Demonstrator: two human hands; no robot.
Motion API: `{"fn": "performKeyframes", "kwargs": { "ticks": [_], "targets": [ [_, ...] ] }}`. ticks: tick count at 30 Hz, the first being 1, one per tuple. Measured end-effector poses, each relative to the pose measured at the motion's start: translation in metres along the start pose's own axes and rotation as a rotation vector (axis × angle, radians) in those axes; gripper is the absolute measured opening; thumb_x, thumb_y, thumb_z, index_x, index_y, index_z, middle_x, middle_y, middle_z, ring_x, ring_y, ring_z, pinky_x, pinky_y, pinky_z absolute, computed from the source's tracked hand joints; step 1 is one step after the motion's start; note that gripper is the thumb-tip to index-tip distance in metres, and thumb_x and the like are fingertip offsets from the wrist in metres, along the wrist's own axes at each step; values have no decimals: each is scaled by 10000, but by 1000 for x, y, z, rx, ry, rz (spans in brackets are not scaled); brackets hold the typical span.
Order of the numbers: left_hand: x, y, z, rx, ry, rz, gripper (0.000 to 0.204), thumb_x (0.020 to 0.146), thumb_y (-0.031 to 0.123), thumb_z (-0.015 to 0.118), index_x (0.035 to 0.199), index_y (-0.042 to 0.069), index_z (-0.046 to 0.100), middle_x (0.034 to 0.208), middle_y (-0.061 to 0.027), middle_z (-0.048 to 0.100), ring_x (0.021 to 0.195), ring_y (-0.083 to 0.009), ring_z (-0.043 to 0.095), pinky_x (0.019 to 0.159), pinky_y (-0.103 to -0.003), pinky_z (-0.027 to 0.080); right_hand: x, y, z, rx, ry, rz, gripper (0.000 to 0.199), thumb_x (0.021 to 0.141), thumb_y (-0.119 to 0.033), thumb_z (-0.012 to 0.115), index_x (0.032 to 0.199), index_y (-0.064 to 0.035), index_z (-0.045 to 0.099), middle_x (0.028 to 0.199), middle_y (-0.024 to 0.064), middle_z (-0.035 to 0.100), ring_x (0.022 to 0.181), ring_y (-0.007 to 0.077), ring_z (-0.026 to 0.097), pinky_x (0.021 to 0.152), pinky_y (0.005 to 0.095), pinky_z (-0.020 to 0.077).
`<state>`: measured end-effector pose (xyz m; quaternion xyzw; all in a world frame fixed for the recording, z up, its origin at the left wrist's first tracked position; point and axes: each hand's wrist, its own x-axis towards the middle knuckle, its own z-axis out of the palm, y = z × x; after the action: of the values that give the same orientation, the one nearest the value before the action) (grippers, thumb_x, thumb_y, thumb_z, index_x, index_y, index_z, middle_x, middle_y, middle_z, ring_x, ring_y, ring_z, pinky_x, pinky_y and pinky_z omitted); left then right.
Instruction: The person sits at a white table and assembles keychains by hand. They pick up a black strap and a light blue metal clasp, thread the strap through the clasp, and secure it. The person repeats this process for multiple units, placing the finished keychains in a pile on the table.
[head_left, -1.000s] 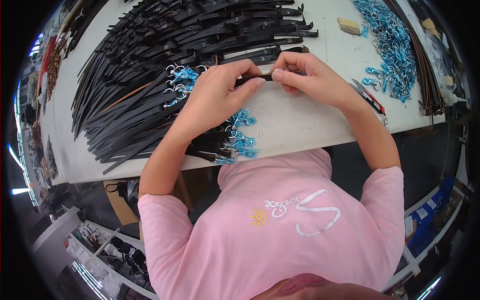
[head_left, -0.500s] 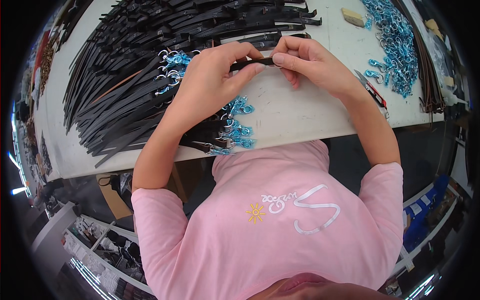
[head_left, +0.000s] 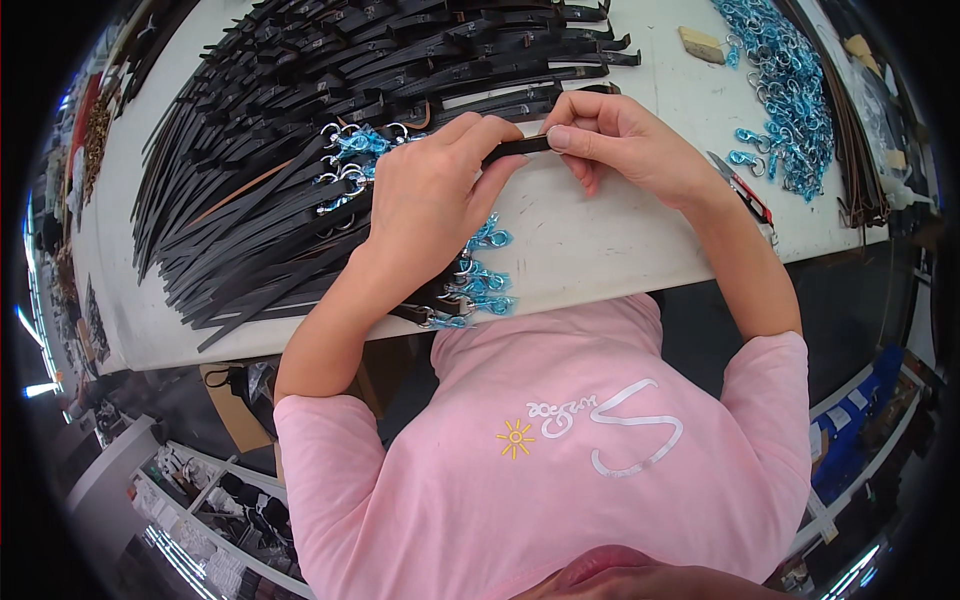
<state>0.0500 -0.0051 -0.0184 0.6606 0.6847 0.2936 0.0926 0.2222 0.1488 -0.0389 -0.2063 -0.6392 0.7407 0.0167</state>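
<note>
Between my two hands a narrow black strap [head_left: 520, 147] is stretched above the white table. My left hand [head_left: 440, 185] is closed on its left part, thumb below and fingers above. The thumb and forefinger of my right hand [head_left: 615, 145] pinch its right end. Below and beside my left hand lie black straps fitted with metal rings and blue-wrapped clasps [head_left: 485, 280]; more such clasps [head_left: 355, 145] show to the left of its knuckles. Many loose black straps [head_left: 250, 240] fan out to the left, partly hidden by my left hand and forearm.
Long rows of black straps [head_left: 400, 60] cover the far side of the table [head_left: 590, 250]. At the far right is a heap of blue-wrapped clasps [head_left: 790, 90]. A tan block [head_left: 702, 45] sits left of it. A red-handled cutting tool [head_left: 745, 190] lies behind my right forearm, and brown straps [head_left: 855, 160] hang over the edge.
The view has shifted slightly. My left hand has turned a little on the strap, and more of the black strap shows between my hands. Both hands keep their grip.
</note>
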Motion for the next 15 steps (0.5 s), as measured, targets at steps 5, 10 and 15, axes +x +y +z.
{"fn": "performKeyframes", "kwargs": {
  "ticks": [5,10,15],
  "targets": [
    [2,-1,6,-130,12,-31,178,863,157,748,962,24,683,818,-77,666,581,-173,554,542,-283,436,1,3,1,-24,-12,-12,200,1002,-258,616,972,-60,610,692,-37,550,624,39,549,571,204,485],
    [10,-2,-4,-329,-191,-240,160,878,139,726,904,-7,664,773,-63,669,624,-129,568,583,-252,436,1,2,2,-13,-26,9,223,977,-259,639,958,-37,635,709,-22,582,650,62,559,589,227,498],
    [6,-6,-5,-289,-72,-71,183,858,135,747,984,10,702,790,-39,661,592,-90,492,559,-235,402,-2,-4,-1,20,-26,22,230,980,-264,636,970,-35,640,711,-17,589,648,68,575,597,234,516]
  ]
}}
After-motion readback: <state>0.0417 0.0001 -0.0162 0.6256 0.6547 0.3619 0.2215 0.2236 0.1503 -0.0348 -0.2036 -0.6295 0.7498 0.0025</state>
